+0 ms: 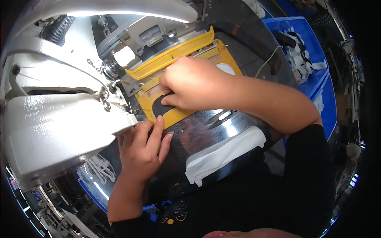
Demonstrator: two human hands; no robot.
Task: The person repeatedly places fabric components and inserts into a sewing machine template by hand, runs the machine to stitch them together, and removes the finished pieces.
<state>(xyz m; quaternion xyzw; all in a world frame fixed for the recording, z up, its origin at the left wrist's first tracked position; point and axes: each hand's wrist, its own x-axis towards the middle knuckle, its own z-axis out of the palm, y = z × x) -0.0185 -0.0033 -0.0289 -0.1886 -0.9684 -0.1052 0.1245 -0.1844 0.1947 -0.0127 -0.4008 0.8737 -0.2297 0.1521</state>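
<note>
My right hand (pixel 190 83) is closed over a yellow sewing template (pixel 176 117) lying under the sewing machine. Its thumb tip touches a dark, curved piece (pixel 160 108) set in the template; what the curled fingers hold is hidden beneath the hand. Nearer to me, my left hand (pixel 143 148) has its fingers stretched and apart, with fingertips at the template's front edge close to the dark piece. A white piece (pixel 225 68) shows partly on the template behind my right wrist. The yellow clamp bar (pixel 172 55) stands along the template's far side.
The white sewing machine head (pixel 59 119) fills the left, its needle area just beside the template. Thread snips (pixel 220 118) and a stack of white fabric strips (pixel 226 154) lie on the shiny table. Blue bins (pixel 327 105) with white and black pieces stand at right.
</note>
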